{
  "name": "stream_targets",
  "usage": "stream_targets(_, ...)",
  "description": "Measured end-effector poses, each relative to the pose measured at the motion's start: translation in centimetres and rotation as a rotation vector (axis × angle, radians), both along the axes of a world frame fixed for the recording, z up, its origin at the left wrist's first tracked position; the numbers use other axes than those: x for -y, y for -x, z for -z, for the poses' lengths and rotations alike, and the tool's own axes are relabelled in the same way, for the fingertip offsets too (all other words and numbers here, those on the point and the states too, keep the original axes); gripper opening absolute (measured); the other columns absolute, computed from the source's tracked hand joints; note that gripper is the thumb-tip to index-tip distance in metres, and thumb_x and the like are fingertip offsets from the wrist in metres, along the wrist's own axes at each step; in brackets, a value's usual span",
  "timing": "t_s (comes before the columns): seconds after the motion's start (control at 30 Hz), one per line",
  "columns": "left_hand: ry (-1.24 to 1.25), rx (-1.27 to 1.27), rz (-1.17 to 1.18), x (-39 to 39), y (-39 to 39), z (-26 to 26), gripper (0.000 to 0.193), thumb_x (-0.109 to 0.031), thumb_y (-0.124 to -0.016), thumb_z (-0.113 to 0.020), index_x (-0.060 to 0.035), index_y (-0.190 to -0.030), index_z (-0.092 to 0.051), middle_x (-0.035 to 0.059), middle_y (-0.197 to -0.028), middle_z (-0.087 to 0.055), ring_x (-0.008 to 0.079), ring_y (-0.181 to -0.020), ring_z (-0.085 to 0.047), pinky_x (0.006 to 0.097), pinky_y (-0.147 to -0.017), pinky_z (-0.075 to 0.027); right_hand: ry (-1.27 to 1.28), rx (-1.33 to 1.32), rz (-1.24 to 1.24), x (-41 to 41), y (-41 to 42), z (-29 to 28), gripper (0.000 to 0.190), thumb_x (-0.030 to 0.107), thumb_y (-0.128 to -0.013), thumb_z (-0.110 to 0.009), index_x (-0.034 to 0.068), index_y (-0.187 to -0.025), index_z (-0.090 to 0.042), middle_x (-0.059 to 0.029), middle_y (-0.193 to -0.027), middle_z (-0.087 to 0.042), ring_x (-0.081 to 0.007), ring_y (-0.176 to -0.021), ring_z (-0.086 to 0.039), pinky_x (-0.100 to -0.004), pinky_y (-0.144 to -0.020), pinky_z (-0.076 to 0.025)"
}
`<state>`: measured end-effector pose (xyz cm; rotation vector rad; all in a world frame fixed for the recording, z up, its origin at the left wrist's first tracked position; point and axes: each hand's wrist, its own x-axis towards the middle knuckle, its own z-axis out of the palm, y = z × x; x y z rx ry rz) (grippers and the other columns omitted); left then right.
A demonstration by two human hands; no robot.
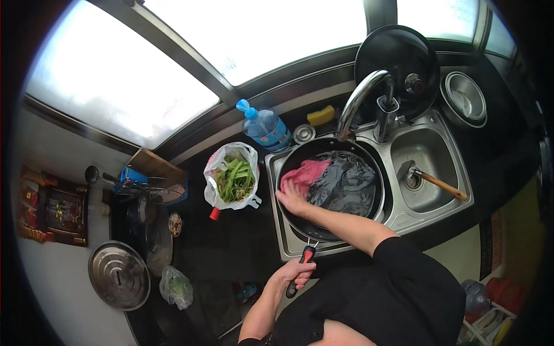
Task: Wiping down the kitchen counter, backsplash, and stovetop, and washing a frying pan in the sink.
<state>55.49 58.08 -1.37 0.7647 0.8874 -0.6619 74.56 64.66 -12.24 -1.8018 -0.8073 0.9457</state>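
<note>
A large black wok (pixel 373 162) rests over the left basin of a stainless steel sink (pixel 277 233), and water in its bottom reflects light. My left hand (pixel 295 275) grips its black and red handle (pixel 308 254) at the sink's front edge. Inside the wok, my right hand (pixel 294 200) presses a wet pink cloth (pixel 312 171) against the left wall. Part of the cloth lies under my fingers. The curved chrome faucet (pixel 361 97) has its spout over the wok's far rim.
In the right basin (pixel 428 145) lies a wooden-handled utensil (pixel 441 184). A black lid (pixel 396 56) leans behind the faucet, with metal bowls (pixel 466 97) beside it. Left of the sink are a water bottle (pixel 270 129), a yellow sponge (pixel 321 116) and a plastic bag of green vegetable scraps (pixel 233 177).
</note>
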Motion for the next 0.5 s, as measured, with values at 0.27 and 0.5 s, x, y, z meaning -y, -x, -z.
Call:
stream_targets(0.27,-0.029,0.026,0.025,0.2,0.0,0.0,0.022,-0.023,-0.087,-0.058,-0.0107,-0.073,-0.046,-0.0054,-0.047,-0.033,0.0063,-0.034,-0.032,0.0245,-0.031,-0.029,0.020,-0.068,-0.311,8.5,2.8,-3.0,0.076,0.056,-0.090,-0.024,0.001,-0.141,-0.015,-0.0201,-0.148,-0.010,-0.0332,-0.138,-0.007,-0.0459,-0.110,-0.006)
stream_targets(0.5,-0.009,0.045,-0.028,0.3,0.1,-0.1,0.019,-0.021,-0.086,-0.060,-0.0063,-0.082,-0.048,-0.0031,-0.047,-0.033,0.0077,-0.033,-0.031,0.0258,-0.031,-0.030,0.150,0.085,-0.483,16.0,1.2,-5.5,0.063,0.054,-0.093,-0.018,0.010,-0.135,-0.037,-0.0104,-0.138,-0.040,-0.0249,-0.132,-0.029,-0.0551,-0.105,-0.010)
